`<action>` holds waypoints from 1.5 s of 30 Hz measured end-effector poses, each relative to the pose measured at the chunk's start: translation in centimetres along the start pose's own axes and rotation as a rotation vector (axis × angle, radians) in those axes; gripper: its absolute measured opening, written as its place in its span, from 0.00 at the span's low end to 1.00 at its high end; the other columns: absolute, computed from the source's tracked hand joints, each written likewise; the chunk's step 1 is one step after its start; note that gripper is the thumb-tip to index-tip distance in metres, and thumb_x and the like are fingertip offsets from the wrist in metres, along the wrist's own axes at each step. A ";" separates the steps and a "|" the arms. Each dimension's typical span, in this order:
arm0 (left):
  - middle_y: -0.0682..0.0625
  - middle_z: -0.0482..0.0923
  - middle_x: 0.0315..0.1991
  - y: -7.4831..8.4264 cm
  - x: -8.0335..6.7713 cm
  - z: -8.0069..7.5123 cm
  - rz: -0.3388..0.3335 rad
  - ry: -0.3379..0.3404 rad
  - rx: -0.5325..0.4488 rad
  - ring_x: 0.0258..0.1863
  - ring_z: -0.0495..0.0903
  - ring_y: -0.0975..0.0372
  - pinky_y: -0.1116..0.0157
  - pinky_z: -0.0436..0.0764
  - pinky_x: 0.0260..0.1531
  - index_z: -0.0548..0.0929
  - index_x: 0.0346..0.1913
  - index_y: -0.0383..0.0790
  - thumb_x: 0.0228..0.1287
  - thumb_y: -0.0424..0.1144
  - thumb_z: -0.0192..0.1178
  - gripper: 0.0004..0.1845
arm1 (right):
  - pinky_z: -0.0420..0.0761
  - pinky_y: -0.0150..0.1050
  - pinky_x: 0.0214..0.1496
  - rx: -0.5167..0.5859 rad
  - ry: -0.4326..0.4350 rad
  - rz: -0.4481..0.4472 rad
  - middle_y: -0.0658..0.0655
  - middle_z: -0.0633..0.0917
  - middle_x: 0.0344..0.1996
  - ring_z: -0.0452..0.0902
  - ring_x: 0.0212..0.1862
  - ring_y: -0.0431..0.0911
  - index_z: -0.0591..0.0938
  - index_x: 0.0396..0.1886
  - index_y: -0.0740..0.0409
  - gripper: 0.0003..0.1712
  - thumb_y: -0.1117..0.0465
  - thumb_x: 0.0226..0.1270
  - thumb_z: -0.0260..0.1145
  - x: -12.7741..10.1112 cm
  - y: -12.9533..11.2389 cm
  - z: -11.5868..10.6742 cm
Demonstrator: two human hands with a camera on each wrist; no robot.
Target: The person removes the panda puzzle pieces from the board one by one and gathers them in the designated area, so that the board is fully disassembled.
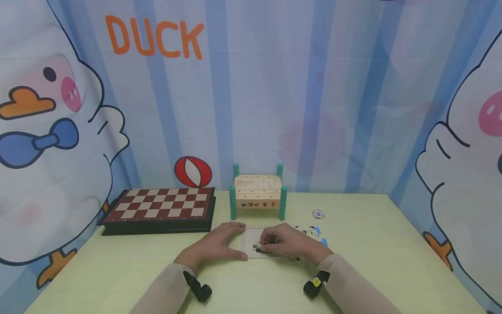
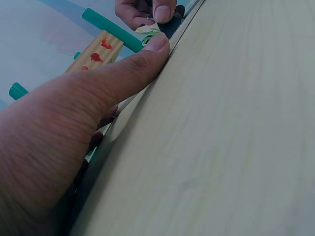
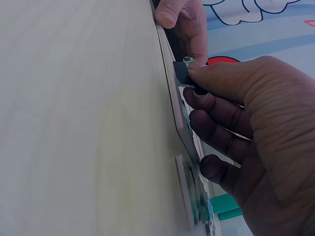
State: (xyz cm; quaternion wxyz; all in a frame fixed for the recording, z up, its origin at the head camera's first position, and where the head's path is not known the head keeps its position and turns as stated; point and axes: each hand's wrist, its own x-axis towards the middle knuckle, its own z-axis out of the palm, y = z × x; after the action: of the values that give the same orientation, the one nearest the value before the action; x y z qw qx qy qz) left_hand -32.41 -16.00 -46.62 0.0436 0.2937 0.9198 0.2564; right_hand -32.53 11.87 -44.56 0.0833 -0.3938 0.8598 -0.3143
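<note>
Smooth pale table (image 1: 372,244) | left hand (image 1: 213,246) flat on square board (image 1: 248,241) | right hand (image 1: 288,245) pinches puzzle piece (image 1: 258,247)

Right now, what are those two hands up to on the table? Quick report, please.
Left hand flat, steadying the puzzle board. Right hand pinching a puzzle piece at the board. Loose pieces just right; nothing blocking.

"DUCK" on the backdrop (image 1: 274,87)

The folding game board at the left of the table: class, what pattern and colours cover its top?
The game board has a checkered top of dark red-brown and cream squares, clearest in the head view.
</note>
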 end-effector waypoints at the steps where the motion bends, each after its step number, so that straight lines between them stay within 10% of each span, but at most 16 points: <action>1: 0.56 0.63 0.75 0.0 0.0 0.0 -0.002 -0.001 0.000 0.77 0.55 0.56 0.49 0.58 0.74 0.70 0.73 0.50 0.51 0.74 0.66 0.50 | 0.82 0.34 0.40 0.000 0.000 -0.002 0.38 0.85 0.32 0.81 0.37 0.35 0.83 0.37 0.42 0.03 0.51 0.72 0.67 0.0 0.0 0.0; 45: 0.58 0.63 0.75 -0.3 0.1 0.3 -0.021 -0.006 -0.015 0.77 0.55 0.57 0.50 0.58 0.74 0.70 0.74 0.52 0.49 0.76 0.65 0.51 | 0.81 0.35 0.38 -0.074 0.058 0.002 0.38 0.85 0.33 0.79 0.35 0.35 0.84 0.38 0.38 0.04 0.49 0.74 0.64 -1.9 1.0 -2.1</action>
State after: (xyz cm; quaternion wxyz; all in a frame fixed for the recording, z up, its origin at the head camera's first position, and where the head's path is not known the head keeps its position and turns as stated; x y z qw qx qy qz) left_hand -32.61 -16.04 -46.99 0.0511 0.2846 0.9207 0.2623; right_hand -32.65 14.74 -43.72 0.0442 -0.3867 0.8731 -0.2937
